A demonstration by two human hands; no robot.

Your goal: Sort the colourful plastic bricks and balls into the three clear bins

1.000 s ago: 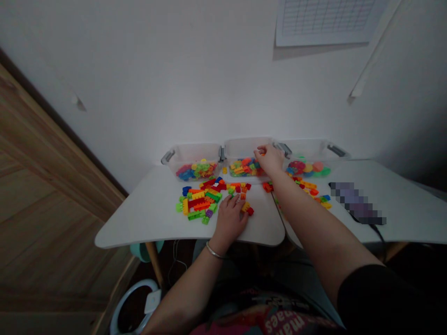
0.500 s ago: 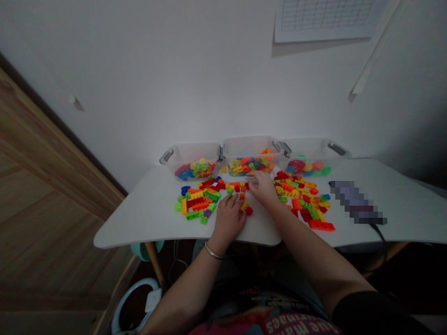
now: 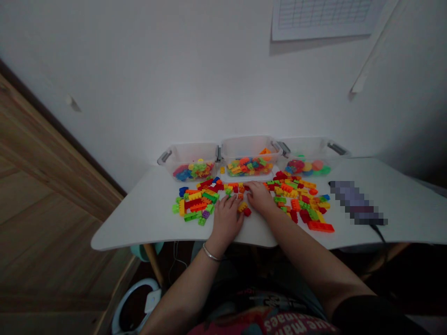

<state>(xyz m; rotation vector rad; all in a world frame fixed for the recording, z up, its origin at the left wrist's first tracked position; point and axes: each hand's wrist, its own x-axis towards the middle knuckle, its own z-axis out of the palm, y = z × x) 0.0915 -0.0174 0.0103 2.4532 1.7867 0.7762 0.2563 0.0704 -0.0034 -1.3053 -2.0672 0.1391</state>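
Low over the table, my left hand has its fingers spread among the loose toy bricks. Its fingertips are close to an orange brick, and a yellow brick and a red brick lie just right of its thumb. My right hand is bent down at the middle of the table, its fingers closed around a small dark red brick that is mostly hidden. Green, yellow, orange and red bricks lie scattered left of my hands. More bricks spread out to the right.
Along the wall stand three clear bins: the left bin, the middle bin and the right bin, each holding coloured pieces. A blurred-out dark device with a cable lies on the white table at right.
My right hand has come down from beside the middle bin toward me, its fingers curling in at the red brick. The left hand has barely moved.
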